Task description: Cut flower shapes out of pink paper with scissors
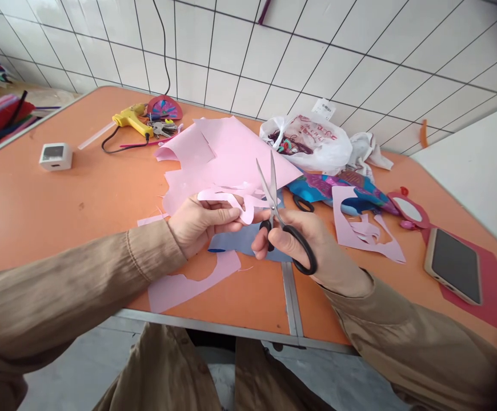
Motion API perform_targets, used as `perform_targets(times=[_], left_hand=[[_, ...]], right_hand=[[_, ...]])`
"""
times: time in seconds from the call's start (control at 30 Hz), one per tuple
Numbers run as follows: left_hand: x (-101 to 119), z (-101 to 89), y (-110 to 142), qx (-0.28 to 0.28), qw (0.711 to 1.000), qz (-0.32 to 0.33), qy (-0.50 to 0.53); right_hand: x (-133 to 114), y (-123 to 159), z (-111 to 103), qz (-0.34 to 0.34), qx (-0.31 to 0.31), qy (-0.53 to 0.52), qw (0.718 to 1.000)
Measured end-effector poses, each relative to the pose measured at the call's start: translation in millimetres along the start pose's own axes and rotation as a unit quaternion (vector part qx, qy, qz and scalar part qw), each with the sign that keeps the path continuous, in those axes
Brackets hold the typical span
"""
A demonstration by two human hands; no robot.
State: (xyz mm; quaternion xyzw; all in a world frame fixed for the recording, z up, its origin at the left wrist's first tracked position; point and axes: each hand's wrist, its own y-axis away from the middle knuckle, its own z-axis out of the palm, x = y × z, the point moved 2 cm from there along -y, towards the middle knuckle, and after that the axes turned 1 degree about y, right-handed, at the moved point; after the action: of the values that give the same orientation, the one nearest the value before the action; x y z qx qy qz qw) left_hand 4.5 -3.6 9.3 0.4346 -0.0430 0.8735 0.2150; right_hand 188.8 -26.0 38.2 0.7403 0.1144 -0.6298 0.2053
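Between the thumb and fingers of my left hand (203, 221) is a curved cut-out of pink sheet (247, 212), with a thin strip reaching toward the blades. My right hand (312, 242) grips black-handled scissors (273, 191), fingers through the loops and blades parted, pointing up and away. The strip's end lies at the scissors, though whether it sits between the blades I cannot tell. Behind my hands spreads a large pink sheet (227, 148). Under them lie a blue sheet (242, 242) and a pink offcut (192, 282).
At the back left are a yellow glue gun (132, 118), keys (164, 128) and a small white box (55, 156). A white plastic bag (321, 142) stands by the tiled wall. To the right lie pink scraps (366, 231), a small mirror (409, 209) and a phone (454, 265).
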Motion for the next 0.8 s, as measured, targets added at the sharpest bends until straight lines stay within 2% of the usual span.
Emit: perform_targets(times=[0.27, 0.5, 0.6, 0.7, 0.77, 0.8], left_hand=[[4, 2.8, 2, 0.044, 0.998, 0.020, -0.030], [3, 1.4, 3, 0.067, 0.997, 0.029, -0.025], [2, 0.4, 2, 0.076, 0.996, 0.036, -0.019], [5, 0.0, 1, 0.086, 0.995, 0.040, -0.035], [8, 0.5, 0, 0.074, 0.994, 0.038, -0.066], [10, 1.0, 0, 0.062, 0.994, 0.038, -0.085]], right_hand=[[15, 2, -1, -0.007, -0.069, 0.057, 0.996], [14, 3, 0, 0.011, -0.060, 0.100, 0.993], [10, 5, -1, -0.015, -0.057, 0.120, 0.991], [2, 8, -7, -0.086, 0.007, 0.160, 0.983], [-5, 11, -13, -0.151, 0.106, 0.201, 0.962], [-9, 12, -16, -0.184, 0.162, 0.225, 0.943]])
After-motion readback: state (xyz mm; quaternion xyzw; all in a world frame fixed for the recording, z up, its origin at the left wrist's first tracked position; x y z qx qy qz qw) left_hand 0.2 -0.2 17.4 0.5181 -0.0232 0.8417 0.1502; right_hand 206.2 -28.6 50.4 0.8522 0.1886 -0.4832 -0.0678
